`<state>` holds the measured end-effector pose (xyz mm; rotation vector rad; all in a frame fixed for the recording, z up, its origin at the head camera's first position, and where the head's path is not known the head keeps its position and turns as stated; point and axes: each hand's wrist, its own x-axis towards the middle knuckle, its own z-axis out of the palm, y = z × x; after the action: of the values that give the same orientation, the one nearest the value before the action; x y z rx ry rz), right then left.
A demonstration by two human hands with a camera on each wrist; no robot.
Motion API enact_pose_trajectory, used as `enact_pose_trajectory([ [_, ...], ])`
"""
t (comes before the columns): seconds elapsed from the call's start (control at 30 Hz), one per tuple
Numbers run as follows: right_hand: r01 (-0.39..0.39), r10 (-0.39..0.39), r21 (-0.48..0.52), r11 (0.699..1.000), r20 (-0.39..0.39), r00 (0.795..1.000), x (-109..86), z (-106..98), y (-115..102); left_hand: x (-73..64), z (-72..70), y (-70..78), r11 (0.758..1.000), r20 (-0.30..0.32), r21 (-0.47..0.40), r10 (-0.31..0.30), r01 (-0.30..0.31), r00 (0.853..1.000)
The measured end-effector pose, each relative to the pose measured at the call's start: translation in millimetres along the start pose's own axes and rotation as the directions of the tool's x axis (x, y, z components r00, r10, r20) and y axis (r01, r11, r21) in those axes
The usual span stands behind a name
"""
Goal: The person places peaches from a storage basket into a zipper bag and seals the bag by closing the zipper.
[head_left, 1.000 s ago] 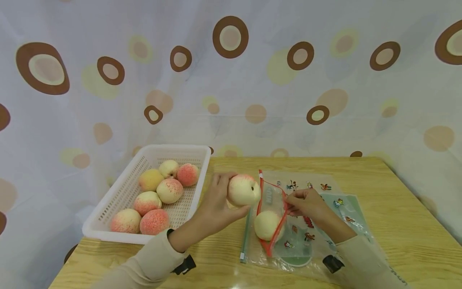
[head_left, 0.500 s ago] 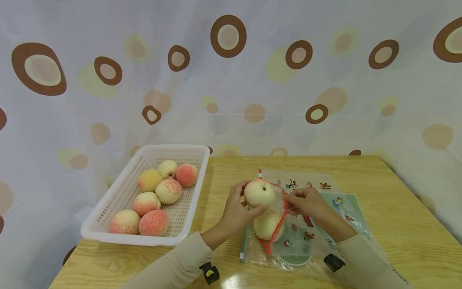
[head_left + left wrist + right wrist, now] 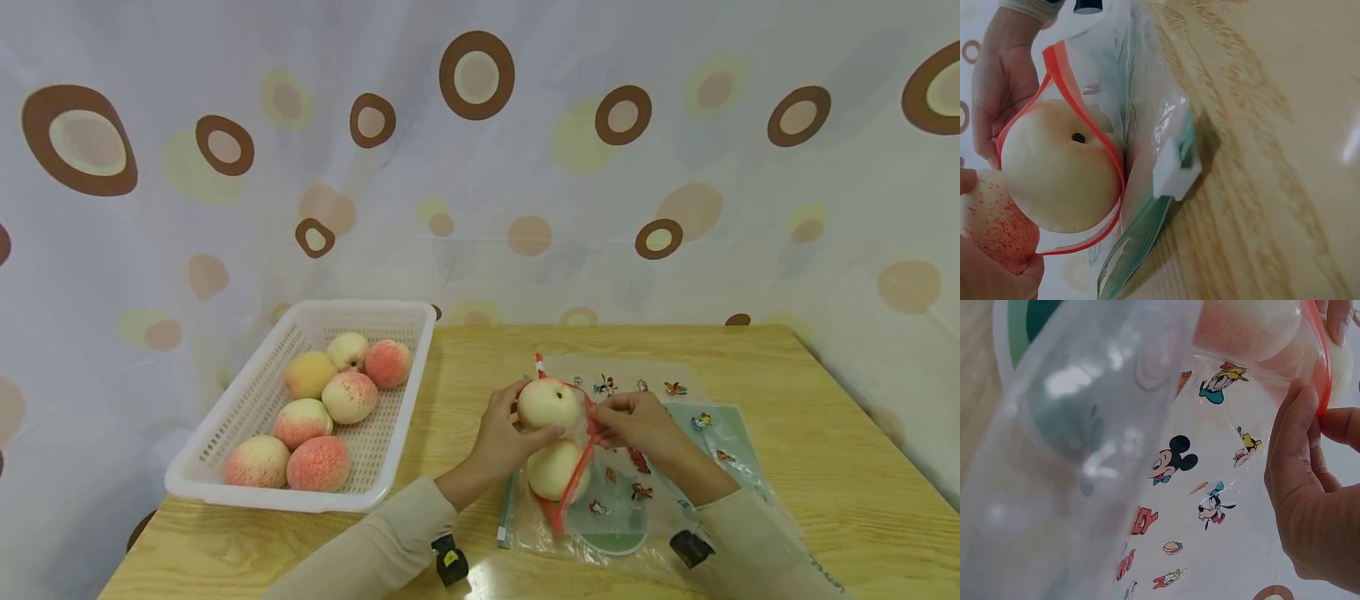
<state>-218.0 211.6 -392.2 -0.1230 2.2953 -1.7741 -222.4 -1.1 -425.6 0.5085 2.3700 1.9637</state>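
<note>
My left hand (image 3: 497, 442) grips a pale peach (image 3: 550, 405) at the mouth of a clear zip bag (image 3: 622, 504) with a red edge. In the left wrist view this peach (image 3: 999, 219) shows red speckles and lies against a second one. That second peach (image 3: 553, 472) sits just inside the bag's mouth, its dark stem hollow facing the left wrist camera. Between thumb and fingers, my right hand (image 3: 641, 425) pinches the red edge (image 3: 1326, 369) and holds the mouth apart. Cartoon figures (image 3: 1172, 461) are printed on the film.
A white plastic basket (image 3: 422, 367) with several peaches (image 3: 318, 462) stands at the left of the wooden table (image 3: 832, 467). Under the red-edged bag lies another bag with a green zip strip (image 3: 1141, 231) and a white slider (image 3: 1174, 172). A patterned curtain (image 3: 525, 183) hangs behind.
My left hand has carried its peach rightward from beside the bag to the mouth, against the peach inside. My right hand keeps its pinch on the red edge, almost unmoved.
</note>
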Motion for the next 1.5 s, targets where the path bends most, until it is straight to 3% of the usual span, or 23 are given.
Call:
enact_pose_trajectory([
  [0.23,0.015,-0.015,-0.004,1.000,0.004,1.000,1.9,0,2,3.2,4.9,-2.0,1.000,-0.028,0.015,-0.010,0.011,1.000],
  [0.5,0.032,-0.032,-0.025,0.999,-0.003,0.999,2.1,0,-2,5.1,9.8,0.8,0.996,-0.051,0.054,-0.063,0.066,0.997],
  [0.77,0.057,-0.058,-0.052,0.997,-0.018,0.998,3.2,-1,-5,5.6,12.9,-0.4,0.991,-0.096,0.124,-0.047,0.059,0.994],
  [0.97,0.059,-0.060,-0.050,0.997,-0.020,0.998,6.1,-3,-3,4.2,13.3,-5.0,0.995,-0.078,0.078,-0.057,0.063,0.995],
  [1.3,0.044,-0.048,-0.079,0.996,-0.049,0.998,8.0,-2,-6,3.9,7.3,-6.9,0.991,-0.010,0.118,-0.058,0.059,0.998],
  [1.5,0.041,-0.047,-0.083,0.996,-0.069,0.996,6.8,-4,-13,8.1,9.3,-8.5,0.996,-0.043,0.092,0.013,-0.009,0.999],
])
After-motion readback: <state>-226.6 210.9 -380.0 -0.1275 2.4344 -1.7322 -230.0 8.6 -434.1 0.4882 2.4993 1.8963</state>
